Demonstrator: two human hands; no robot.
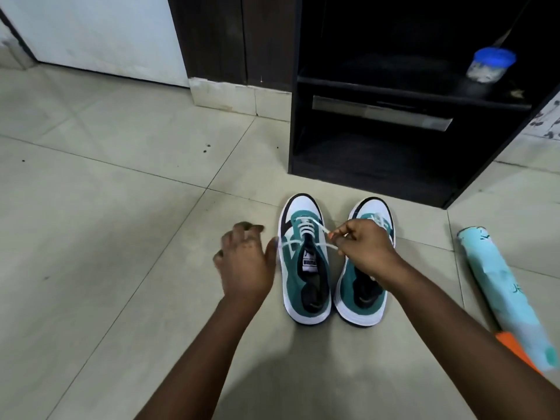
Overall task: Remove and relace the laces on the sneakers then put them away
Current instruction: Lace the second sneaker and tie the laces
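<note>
Lace (325, 232) in right hand (362, 250)

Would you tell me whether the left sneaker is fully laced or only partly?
Partly: the left sneaker has lace only across its front eyelets; the right hand pinches a loose end.

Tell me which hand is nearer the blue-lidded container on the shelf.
Right. The right hand pinches the white lace above the sneakers, below and left of the blue-lidded container. The left hand hovers further left, beside the left sneaker, holding nothing.
</note>
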